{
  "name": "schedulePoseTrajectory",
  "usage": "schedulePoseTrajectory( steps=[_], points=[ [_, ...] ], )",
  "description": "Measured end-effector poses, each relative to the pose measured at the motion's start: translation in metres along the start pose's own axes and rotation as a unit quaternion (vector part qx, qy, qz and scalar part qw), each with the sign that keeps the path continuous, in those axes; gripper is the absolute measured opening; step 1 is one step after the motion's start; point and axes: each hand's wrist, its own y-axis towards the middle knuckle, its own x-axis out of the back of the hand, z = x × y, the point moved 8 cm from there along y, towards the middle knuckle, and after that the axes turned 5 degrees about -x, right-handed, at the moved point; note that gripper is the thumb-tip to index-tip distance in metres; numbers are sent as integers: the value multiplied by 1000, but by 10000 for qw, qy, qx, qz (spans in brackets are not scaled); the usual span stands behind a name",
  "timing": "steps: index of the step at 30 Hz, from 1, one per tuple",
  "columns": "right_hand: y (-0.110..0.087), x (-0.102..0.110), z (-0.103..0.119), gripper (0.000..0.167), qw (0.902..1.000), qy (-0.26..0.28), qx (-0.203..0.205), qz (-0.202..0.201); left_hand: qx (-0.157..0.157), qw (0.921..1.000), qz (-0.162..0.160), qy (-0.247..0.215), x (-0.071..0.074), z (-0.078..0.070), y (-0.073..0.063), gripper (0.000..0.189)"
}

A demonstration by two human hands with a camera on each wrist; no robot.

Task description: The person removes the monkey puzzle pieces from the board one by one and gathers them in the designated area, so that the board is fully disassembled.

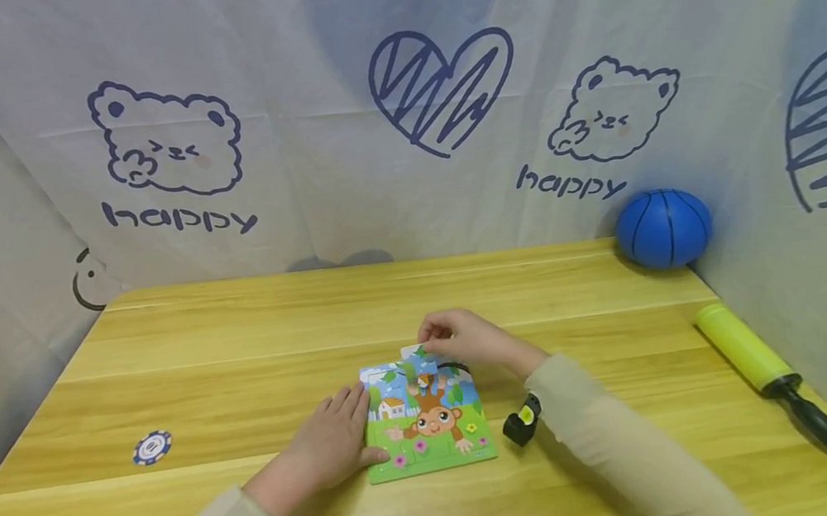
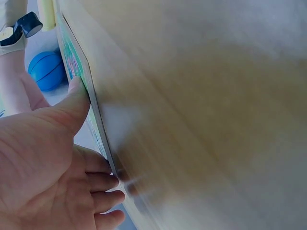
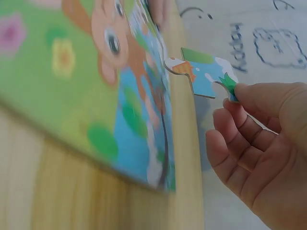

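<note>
A square jigsaw puzzle (image 1: 438, 434) with a monkey, a house and flowers lies on the wooden table. My left hand (image 1: 334, 440) rests along its left edge; the thumb (image 2: 76, 98) lies on the front left corner and the fingers stretch along the side. With thumb and fingertips my right hand (image 1: 466, 338) pinches a puzzle piece (image 3: 204, 72) by one corner. That piece, blue with green leaves and a bit of orange, is tilted over the puzzle's far edge, its knob toward the board. A dark gap line shows near the board's far right corner.
A blue and white poker chip (image 1: 152, 448) lies to the left on the table (image 1: 241, 333). At the back right corner sits a blue ball (image 1: 663, 229). A yellow-green hand pump (image 1: 747, 346) lies along the right edge. Printed cloth (image 1: 314, 159) hangs behind and at the sides.
</note>
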Motion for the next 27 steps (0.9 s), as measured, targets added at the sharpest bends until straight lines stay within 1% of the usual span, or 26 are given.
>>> schedulePoseTrajectory(
  steps=[2, 5, 9, 14, 19, 23, 27],
  points=[
    [-5, 10, -6, 7, 9999, 12, -59, -120, -14, 10000, -7, 3, 0, 0, 0, 83],
    [-12, 25, -20, 7, 9992, -8, -254, -303, -17, 10000, 16, 1, 0, 0, 0, 83],
    [-20, 44, -44, 7, 9972, -44, -549, -504, -9, 10000, 35, -43, 0, -1, -1, 83],
    [-28, 62, -76, 8, 9930, 58, -1011, -601, -18, 9999, 47, -96, 1, -2, -1, 82],
    [-34, 69, -94, 9, 9907, 175, -1232, -551, -1, 10000, 45, -47, 0, -1, 0, 83],
    [-37, 71, -101, 10, 9905, 121, -1264, -523, -17, 10000, 40, -67, 0, -1, 0, 82],
    [-37, 71, -104, 10, 9905, -51, -1254, -557, -22, 9999, 29, -121, 1, -1, -1, 83]
  ],
)
